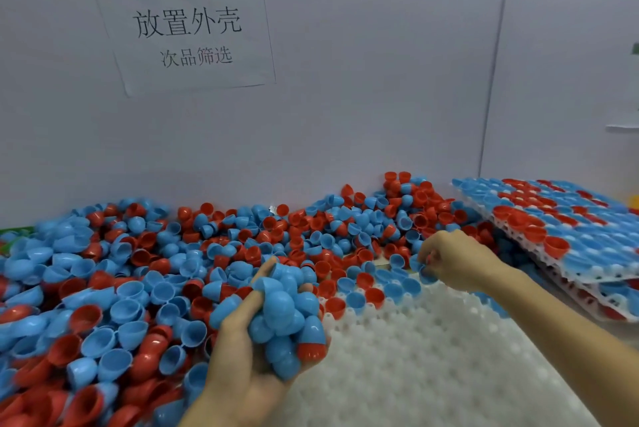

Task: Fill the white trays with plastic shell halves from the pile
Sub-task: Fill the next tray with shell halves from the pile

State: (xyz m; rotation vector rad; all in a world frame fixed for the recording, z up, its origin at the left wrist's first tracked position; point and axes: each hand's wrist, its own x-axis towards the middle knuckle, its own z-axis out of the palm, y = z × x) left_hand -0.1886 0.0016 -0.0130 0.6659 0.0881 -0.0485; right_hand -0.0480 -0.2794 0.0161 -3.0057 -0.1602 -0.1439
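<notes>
A big pile of blue and red plastic shell halves (138, 271) covers the table's left and back. A white tray (432, 368) with rows of pegs lies in front of me; a few shell halves (375, 295) sit along its far edge. My left hand (242, 368) grips a handful of mostly blue shells (287, 319) over the tray's left edge. My right hand (456, 259) is curled over the tray's far edge and pinches a blue shell (423, 271).
A stack of filled trays (560, 229) slopes up at the right, covered in blue and red shells. A grey wall with a paper sign (186, 32) stands right behind the pile. A green strip (15, 231) shows at the far left.
</notes>
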